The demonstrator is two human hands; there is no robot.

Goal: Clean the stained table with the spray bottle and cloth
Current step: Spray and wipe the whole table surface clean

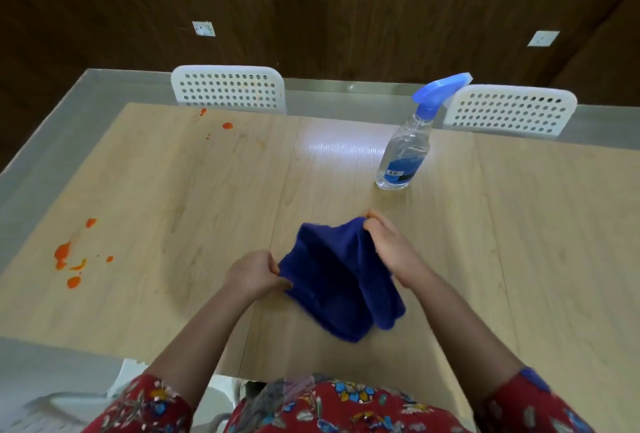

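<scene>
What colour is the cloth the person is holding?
The cloth is dark blue, gripped by both hands; the head view shows it best.

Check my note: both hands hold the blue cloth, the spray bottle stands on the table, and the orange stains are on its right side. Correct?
No. The head view shows the orange stains on the left side of the table, not the right. The left hand and right hand do hold the blue cloth, and the spray bottle stands on the table.
</scene>
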